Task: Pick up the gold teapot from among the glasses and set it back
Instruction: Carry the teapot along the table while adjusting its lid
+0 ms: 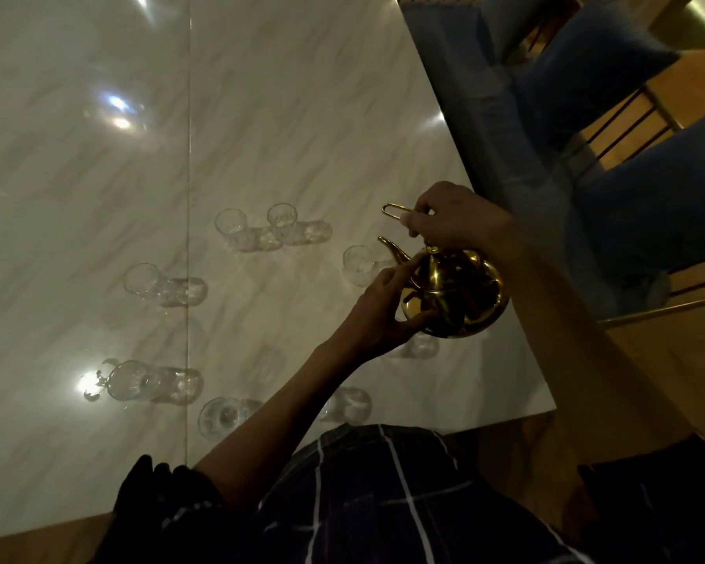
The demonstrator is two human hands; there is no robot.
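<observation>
Right hand [460,219] gripping one gold teapot [454,295], left hand [377,309] steadying, eight glasses [231,227]

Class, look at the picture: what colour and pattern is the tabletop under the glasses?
White marble with faint grey veins, glossy; the head view shows it.

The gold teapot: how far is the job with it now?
Done: the gold teapot seems lifted; its base hides a glass. In hand: the right hand grips its handle, and the left hand steadies its body. Left: setting it back on the table among the glasses.
</observation>
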